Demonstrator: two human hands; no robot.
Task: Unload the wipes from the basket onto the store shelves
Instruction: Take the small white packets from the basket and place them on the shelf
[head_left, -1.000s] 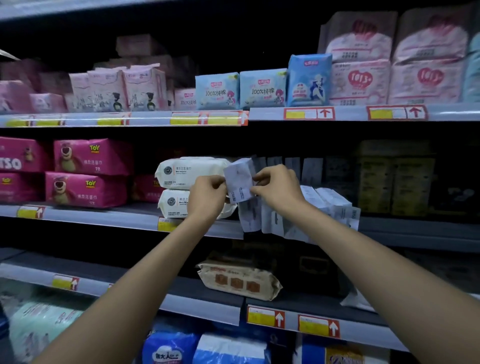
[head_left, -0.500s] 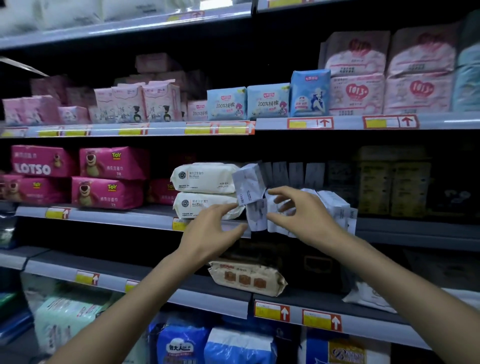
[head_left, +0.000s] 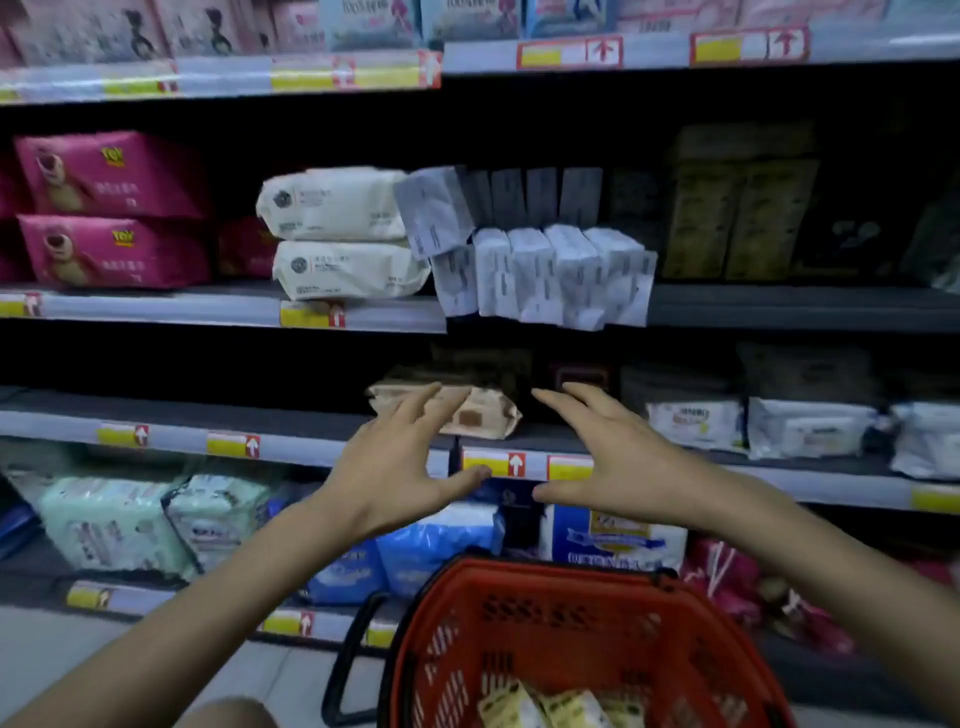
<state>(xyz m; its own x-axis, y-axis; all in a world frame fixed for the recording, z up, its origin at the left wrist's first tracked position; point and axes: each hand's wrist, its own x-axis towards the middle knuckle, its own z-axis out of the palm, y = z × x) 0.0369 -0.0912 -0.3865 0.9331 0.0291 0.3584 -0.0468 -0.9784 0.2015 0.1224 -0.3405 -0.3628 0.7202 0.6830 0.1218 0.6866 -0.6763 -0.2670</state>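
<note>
Store shelves all around, full of packs. Up on the middle shelf (head_left: 156, 306), near the centre of the frame: a row of small white packs (head_left: 545, 275), standing side by side. At the left end, one tilted pack (head_left: 434, 210), leaning on the big white packs (head_left: 337, 234). No hand on any of them now.

Half a second ago: both hands up at that row. Now: lower down, mid frame, in front of the lower shelf (head_left: 182, 415).

Left hand (head_left: 395, 467): fingers (head_left: 426, 405) straight and spread wide, holding nothing. Right hand (head_left: 608, 457): the same, fingers (head_left: 566, 400) spread, palm down, holding nothing. Hands apart, with a beige pack (head_left: 467, 410) on the shelf behind them. Hard to tell if the left fingertips touch it; most likely not.

Down at the bottom of the frame: red basket (head_left: 571, 613), newly in view. Inside it, at the very bottom edge: yellow wipes (head_left: 545, 706), a few, blurry. Not yet out.

Best guess for the task: white row done, hands free and coming down for more. Next, most likely: reach into the basket, grab some yellow wipes, find a gap on a shelf. One worry: the tilted pack up top, maybe ready to slide off.
</note>
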